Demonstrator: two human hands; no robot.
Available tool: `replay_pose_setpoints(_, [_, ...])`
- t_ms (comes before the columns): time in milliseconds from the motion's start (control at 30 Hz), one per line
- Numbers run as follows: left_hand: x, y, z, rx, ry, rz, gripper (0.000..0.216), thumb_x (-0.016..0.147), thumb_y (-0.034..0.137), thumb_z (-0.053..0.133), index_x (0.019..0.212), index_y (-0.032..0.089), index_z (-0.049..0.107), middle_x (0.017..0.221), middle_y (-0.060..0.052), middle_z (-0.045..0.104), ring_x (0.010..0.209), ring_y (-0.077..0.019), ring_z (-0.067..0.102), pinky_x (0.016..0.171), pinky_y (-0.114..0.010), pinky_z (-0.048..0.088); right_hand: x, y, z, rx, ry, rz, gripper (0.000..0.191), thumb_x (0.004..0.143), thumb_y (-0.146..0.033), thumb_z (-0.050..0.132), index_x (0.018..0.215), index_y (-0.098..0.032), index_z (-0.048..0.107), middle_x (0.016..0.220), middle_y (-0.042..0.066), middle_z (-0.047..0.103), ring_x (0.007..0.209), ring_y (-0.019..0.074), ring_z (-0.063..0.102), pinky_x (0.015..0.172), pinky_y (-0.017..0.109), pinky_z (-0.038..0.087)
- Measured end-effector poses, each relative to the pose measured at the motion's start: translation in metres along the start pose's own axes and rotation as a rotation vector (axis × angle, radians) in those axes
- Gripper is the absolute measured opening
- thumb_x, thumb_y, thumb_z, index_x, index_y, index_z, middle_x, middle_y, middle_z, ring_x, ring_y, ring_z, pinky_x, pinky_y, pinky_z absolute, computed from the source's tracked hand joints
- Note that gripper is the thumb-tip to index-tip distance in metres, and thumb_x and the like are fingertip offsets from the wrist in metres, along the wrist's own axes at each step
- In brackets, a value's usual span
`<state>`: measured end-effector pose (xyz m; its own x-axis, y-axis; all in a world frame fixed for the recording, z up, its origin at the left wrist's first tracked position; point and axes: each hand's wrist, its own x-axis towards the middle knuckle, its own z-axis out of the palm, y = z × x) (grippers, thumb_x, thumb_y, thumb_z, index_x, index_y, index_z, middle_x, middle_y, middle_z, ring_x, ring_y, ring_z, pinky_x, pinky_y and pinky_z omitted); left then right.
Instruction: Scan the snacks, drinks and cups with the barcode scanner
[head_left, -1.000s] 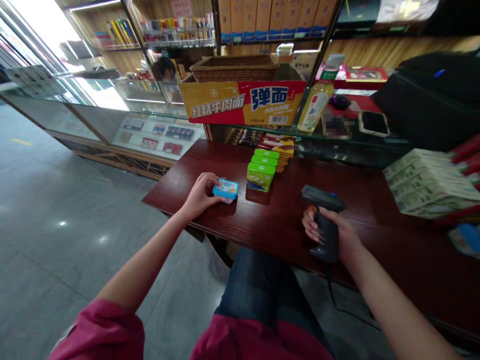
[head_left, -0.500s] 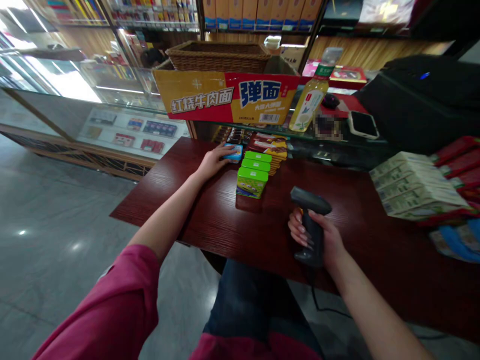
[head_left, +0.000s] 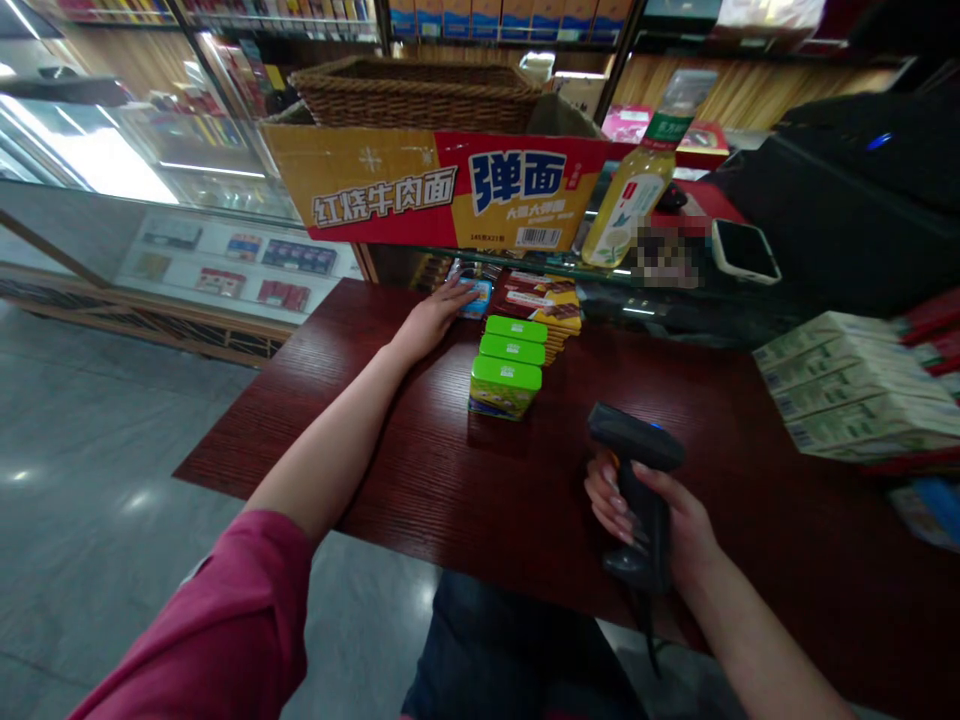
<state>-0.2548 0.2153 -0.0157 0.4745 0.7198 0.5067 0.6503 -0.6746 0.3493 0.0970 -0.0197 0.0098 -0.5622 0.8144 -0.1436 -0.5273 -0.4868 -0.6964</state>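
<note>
My left hand [head_left: 433,318] reaches to the back of the dark wooden table [head_left: 420,470], its fingers laid flat against a small blue tin [head_left: 478,296] next to the flat packets there. My right hand [head_left: 660,520] is wrapped round the grip of a black barcode scanner [head_left: 637,480], held just above the table's near right part. Three green tins [head_left: 508,360] stand in a row between the two hands.
A stack of red and yellow packets [head_left: 544,298] lies behind the green tins. Above, a glass counter carries a noodle carton [head_left: 442,195] with a wicker basket [head_left: 416,92], a drink bottle [head_left: 630,200] and a phone [head_left: 744,252]. Boxed goods [head_left: 847,385] are piled at right.
My left hand carried the blue tin from the table's near left to the back beside the packets. The right hand kept hold of the scanner; the view shifted.
</note>
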Motion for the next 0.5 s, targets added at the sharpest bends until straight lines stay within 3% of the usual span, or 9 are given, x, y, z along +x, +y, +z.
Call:
replay_pose_setpoints(167, [0.0,0.024,-0.006,0.272,-0.05,-0.176,0.06,0.1,0.016,0.044,0.157,0.035,0.045,0.172,0.002,0.028,0.163,-0.0319,0.012,0.125,-0.062,0.027,0.0,0.0,0.0,-0.015,0.025,-0.03,0.024,0.088,-0.04,0.073,0.086,-0.016,0.072,0.065,0.0,0.05,0.049,0.0088,0.036,0.043,0.019,0.04])
replay_pose_setpoints(300, [-0.006,0.048,-0.014,0.328,-0.014,-0.176,0.06,0.099,0.018,0.044,0.157,0.033,0.044,0.169,0.0,0.036,0.158,-0.0307,0.028,0.123,-0.057,0.032,0.001,0.0,-0.002,-0.01,0.029,-0.058,0.025,0.087,-0.041,0.075,0.084,-0.016,0.071,0.064,-0.001,0.05,0.048,0.0085,0.036,0.041,0.018,0.038])
replay_pose_setpoints(400, [-0.011,0.071,-0.024,0.271,0.163,-0.147,0.059,0.096,0.015,0.043,0.154,0.029,0.048,0.16,-0.003,0.051,0.15,-0.0245,0.043,0.123,-0.047,0.035,-0.003,-0.003,-0.004,-0.026,0.057,-0.112,0.026,0.085,-0.041,0.076,0.082,-0.016,0.069,0.063,-0.001,0.051,0.048,0.0087,0.038,0.042,0.018,0.038])
replay_pose_setpoints(500, [-0.016,0.107,-0.038,0.153,0.511,-0.12,0.051,0.096,0.015,0.042,0.143,0.025,0.059,0.142,-0.005,0.067,0.134,-0.0216,0.058,0.117,-0.04,0.043,-0.019,-0.009,-0.009,-0.026,0.142,-0.203,0.025,0.084,-0.04,0.075,0.08,-0.017,0.066,0.063,-0.001,0.05,0.05,0.0101,0.04,0.043,0.02,0.039])
